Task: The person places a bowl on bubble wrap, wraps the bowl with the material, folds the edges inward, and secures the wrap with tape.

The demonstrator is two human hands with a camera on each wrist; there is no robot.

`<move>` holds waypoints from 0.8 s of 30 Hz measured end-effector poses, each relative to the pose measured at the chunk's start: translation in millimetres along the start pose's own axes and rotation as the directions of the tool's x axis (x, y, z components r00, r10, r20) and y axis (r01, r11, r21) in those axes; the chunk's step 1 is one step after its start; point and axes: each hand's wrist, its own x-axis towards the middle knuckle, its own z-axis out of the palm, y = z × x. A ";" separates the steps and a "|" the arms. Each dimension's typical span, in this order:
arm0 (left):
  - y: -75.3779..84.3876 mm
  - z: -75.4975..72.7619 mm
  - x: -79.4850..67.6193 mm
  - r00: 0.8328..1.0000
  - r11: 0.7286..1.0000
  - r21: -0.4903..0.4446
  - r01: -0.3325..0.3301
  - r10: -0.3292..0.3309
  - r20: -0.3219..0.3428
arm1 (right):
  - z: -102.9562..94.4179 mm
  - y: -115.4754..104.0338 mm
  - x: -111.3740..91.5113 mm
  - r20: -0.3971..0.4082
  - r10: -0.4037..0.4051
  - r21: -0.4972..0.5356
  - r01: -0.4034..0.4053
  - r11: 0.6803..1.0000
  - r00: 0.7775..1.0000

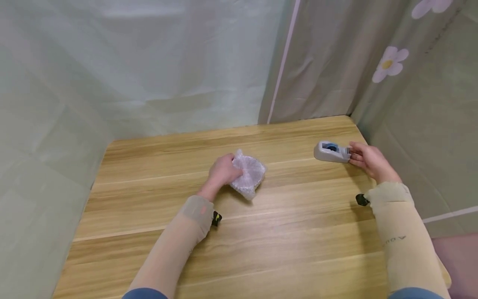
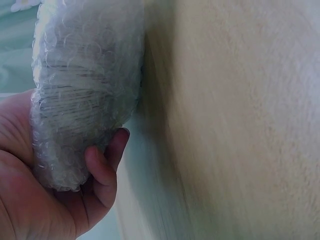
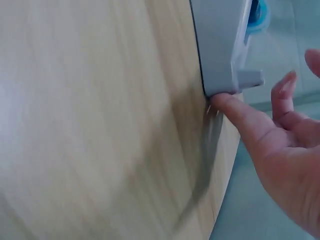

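Note:
My left hand [image 1: 223,169] grips a bundle in clear bubble wrap [image 1: 249,174], with its thumb on top and fingers curled round the lower edge. In the left wrist view the wrap [image 2: 85,85] hides what is inside, and the bundle is tilted close over the tabletop. At the right, my right hand [image 1: 374,160] is at the near end of a grey tape dispenser [image 1: 330,152] with a blue-cored roll. One outstretched digit touches the dispenser's [image 3: 217,50] bottom corner in the right wrist view, while the other fingers stand apart from it.
Both hands work over a wood-grain table [image 1: 298,232]. Pale curtains [image 1: 186,62] hang along its back and sides, close to the right edge where the dispenser stands. Small black devices [image 1: 361,199] sit at both wrists.

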 end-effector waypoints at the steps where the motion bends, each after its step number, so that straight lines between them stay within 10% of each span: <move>1: 0.2 -0.1 0.3 1.000 1.000 -0.001 -0.001 0.001 -0.001 | 0.5 -1.0 0.6 -0.002 0.012 0.046 -0.012 0.999 1.000; 5: 0.2 0.3 1.1 1.000 1.000 -0.005 -0.004 0.004 -0.005 | 3.8 -4.3 1.6 -0.016 0.090 0.210 -0.084 0.974 0.996; 14: -1.2 0.1 3.2 1.000 1.000 -0.002 -0.009 0.009 -0.015 | 12.4 12.9 1.8 0.002 0.148 0.571 -0.122 0.812 0.989; 24: 0.2 2.4 1.0 0.999 0.999 -0.013 -0.030 0.030 -0.020 | 7.3 27.0 6.3 -0.060 0.087 0.380 -0.058 0.923 0.994</move>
